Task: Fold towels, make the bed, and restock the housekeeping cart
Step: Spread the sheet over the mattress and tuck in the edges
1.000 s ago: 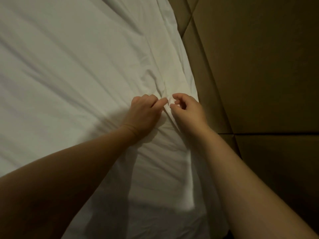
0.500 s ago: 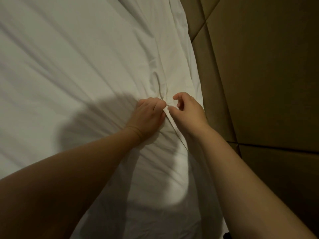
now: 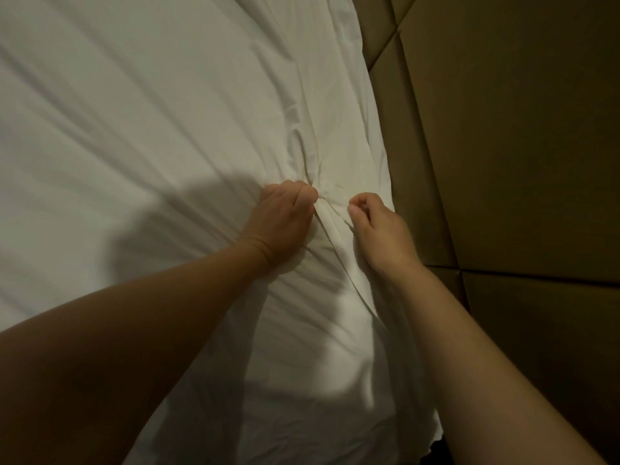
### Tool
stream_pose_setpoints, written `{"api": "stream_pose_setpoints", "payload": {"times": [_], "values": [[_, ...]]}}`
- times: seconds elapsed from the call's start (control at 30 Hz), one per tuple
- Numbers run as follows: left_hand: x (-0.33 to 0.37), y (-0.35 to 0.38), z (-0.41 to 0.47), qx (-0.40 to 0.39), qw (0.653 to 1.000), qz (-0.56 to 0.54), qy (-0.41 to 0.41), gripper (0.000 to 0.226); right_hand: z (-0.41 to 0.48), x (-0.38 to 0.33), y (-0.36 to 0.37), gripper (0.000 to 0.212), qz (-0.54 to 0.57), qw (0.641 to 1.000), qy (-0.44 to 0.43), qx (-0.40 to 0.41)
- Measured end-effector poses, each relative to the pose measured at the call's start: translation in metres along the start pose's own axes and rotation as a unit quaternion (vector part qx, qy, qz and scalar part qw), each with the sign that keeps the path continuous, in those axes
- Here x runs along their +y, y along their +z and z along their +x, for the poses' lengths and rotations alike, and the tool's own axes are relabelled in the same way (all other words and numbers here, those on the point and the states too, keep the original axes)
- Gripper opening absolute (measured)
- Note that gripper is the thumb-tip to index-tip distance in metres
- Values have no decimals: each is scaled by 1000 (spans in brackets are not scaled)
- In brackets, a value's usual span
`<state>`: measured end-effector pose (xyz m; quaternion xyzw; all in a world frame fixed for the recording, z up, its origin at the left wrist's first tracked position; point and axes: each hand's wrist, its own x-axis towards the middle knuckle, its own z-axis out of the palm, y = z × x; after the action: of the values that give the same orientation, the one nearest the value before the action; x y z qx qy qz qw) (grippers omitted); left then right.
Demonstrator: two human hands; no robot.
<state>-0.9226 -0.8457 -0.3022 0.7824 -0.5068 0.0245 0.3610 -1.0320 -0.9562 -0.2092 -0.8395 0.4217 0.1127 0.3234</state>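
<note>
On sheet [image 3: 167, 112], fisted left hand [image 3: 281, 219], pinching right hand [image 3: 379, 229].

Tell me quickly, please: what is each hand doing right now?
Left hand: closed, gripping a bunched fold of the white sheet.
Right hand: closed, pinching the same sheet between thumb and fingertips.
</note>
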Motion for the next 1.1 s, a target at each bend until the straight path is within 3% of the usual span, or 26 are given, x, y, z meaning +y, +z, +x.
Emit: {"api": "stream_pose_setpoints", "payload": {"times": [0.2,0.27,0.37,0.43,0.57,0.63,0.77,0.87,1.0,1.1], "values": [[3,-2,-1,-11,1000,-15,-7,6,-2,1,13,23,-56,998,8,31],[2,-2,-1,-14,1000,-16,-14,7,-1,4,11,20,45,998,27,34],[0,-1,-3,-16,1000,-10,-15,8,-3,5,-1,17,236,969,69,35],[0,-1,-3,-21,1000,-9,-15,11,0,6,-9,18,217,973,71,40],[3,-4,-1,-23,1000,0,-14,28,10,7,-8,13,113,977,90,155],[4,-5,0,-23,1000,6,-15,38,12,8,-1,14,92,975,97,176],[5,-5,-1,-24,999,17,-14,38,13,3,3,17,216,960,83,161],[7,-9,3,-35,999,9,-20,28,13,-4,1,17,276,954,69,96],[10,-12,5,-53,998,15,-28,21,16,-23,-8,39,222,975,23,7],[11,-12,4,-56,998,26,-34,25,26,-39,-11,37,151,988,24,1]]}}
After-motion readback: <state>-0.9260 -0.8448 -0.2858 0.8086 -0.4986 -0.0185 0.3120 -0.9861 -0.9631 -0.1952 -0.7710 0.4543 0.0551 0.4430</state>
